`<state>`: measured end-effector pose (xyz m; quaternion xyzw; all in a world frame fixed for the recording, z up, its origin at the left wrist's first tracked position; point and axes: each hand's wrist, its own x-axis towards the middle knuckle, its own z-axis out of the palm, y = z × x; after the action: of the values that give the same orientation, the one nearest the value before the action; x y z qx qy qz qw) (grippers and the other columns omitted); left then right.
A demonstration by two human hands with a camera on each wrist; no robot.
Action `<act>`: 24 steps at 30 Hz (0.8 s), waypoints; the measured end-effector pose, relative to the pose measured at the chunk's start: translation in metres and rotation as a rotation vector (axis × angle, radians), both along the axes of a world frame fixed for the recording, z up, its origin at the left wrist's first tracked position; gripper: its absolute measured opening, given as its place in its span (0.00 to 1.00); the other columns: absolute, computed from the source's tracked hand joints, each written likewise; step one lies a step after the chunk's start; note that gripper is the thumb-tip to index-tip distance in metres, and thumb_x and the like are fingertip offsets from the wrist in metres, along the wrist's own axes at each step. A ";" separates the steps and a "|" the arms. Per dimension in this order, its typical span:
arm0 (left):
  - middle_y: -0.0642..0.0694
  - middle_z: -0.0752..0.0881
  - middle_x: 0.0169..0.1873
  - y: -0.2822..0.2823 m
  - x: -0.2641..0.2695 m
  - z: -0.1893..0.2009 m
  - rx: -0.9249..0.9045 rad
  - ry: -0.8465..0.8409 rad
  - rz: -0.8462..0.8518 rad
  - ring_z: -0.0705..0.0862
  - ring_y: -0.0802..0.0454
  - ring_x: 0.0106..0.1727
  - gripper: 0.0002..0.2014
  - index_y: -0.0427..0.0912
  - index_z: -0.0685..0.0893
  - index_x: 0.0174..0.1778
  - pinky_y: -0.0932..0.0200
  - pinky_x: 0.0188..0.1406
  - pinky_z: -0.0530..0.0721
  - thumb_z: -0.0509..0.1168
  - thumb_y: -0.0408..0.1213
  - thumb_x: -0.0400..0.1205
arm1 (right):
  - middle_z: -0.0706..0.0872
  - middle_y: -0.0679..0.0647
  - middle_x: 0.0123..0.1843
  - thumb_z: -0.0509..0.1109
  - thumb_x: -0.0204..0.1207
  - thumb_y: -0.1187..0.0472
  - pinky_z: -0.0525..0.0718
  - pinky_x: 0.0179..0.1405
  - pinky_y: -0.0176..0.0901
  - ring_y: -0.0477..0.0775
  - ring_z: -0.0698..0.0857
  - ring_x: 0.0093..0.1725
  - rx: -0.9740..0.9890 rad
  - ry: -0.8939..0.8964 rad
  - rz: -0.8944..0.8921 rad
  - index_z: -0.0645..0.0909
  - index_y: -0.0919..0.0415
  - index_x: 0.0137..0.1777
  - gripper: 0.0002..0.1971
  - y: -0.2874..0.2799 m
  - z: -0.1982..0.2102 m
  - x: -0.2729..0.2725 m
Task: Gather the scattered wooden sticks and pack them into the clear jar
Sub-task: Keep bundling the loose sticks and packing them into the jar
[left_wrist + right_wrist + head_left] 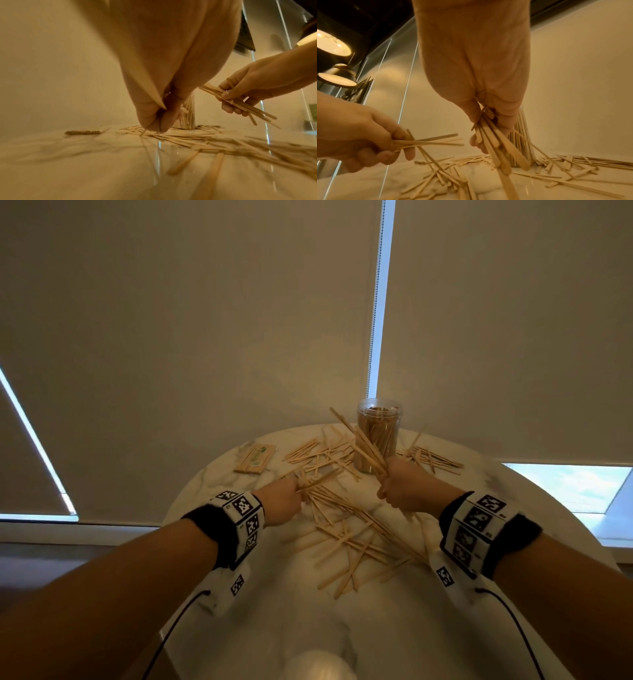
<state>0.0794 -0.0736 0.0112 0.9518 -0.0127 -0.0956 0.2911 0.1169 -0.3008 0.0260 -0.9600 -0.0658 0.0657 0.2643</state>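
Your right hand (400, 487) grips a big bundle of sticks (359, 440), fingers curled round it, fanned up-left in front of the jar (378, 436). Your left hand (284, 501) pinches a few sticks (318, 479) just above the pile. Jar stands upright at the far side of the counter (308, 621), already w/ sticks inside. Loose sticks (346, 535) lie scattered btw. your hands & round the jar. A packet (255, 458) lies far left.
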 end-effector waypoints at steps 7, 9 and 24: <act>0.50 0.60 0.46 -0.037 0.008 -0.002 -0.516 0.052 0.227 0.58 0.54 0.52 0.38 0.40 0.84 0.57 0.55 0.42 0.74 0.56 0.74 0.77 | 0.85 0.58 0.49 0.64 0.75 0.62 0.87 0.52 0.65 0.63 0.85 0.51 0.184 -0.014 0.058 0.74 0.56 0.52 0.07 0.013 0.003 -0.027; 0.44 0.82 0.40 -0.050 0.007 0.002 -0.538 0.067 0.180 0.80 0.43 0.40 0.50 0.43 0.85 0.56 0.52 0.44 0.76 0.53 0.87 0.63 | 0.85 0.60 0.52 0.64 0.79 0.65 0.87 0.45 0.58 0.59 0.84 0.47 0.148 -0.025 0.157 0.74 0.61 0.58 0.09 0.024 0.007 -0.040; 0.49 0.76 0.26 -0.036 0.023 -0.015 -0.992 -0.114 0.438 0.73 0.52 0.26 0.12 0.41 0.77 0.50 0.59 0.27 0.77 0.53 0.42 0.92 | 0.86 0.62 0.41 0.55 0.80 0.72 0.82 0.42 0.61 0.57 0.81 0.37 0.116 -0.066 0.286 0.61 0.48 0.68 0.22 0.015 0.004 -0.063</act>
<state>0.1026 -0.1099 -0.0034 0.6844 0.1263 0.0365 0.7172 0.0542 -0.2855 0.0300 -0.9257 -0.2139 0.0673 0.3048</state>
